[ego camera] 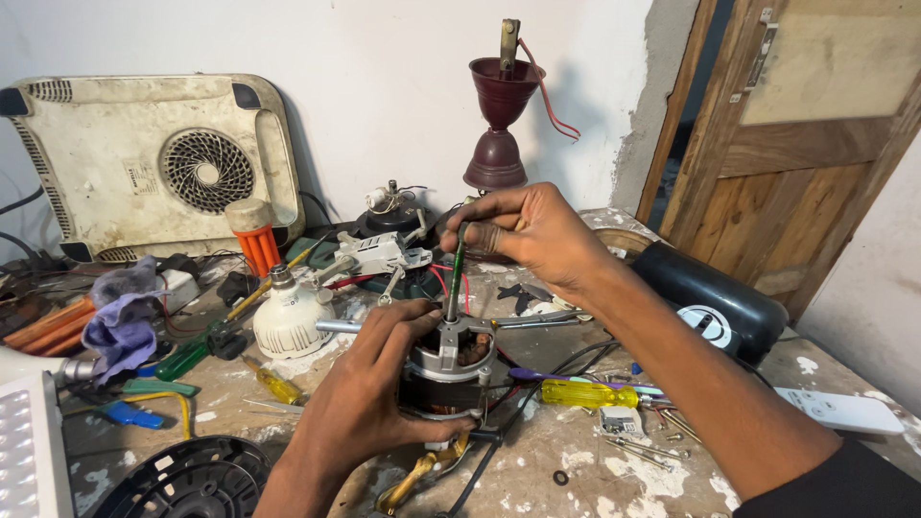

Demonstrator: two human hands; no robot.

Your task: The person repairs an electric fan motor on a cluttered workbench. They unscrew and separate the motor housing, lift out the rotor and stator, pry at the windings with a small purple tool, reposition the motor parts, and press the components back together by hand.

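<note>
The left hand grips a small motor standing on the worktop, fingers curled round its housing. The right hand pinches a green-handled screwdriver, held upright with its tip on the motor's top. A yellow screwdriver lies just right of the motor; a bulb sits to the left.

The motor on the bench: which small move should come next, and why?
Probably turn the green-handled screwdriver: the right hand holds it upright, tip down on the motor, while the left hand grips the motor body to steady it.
</note>
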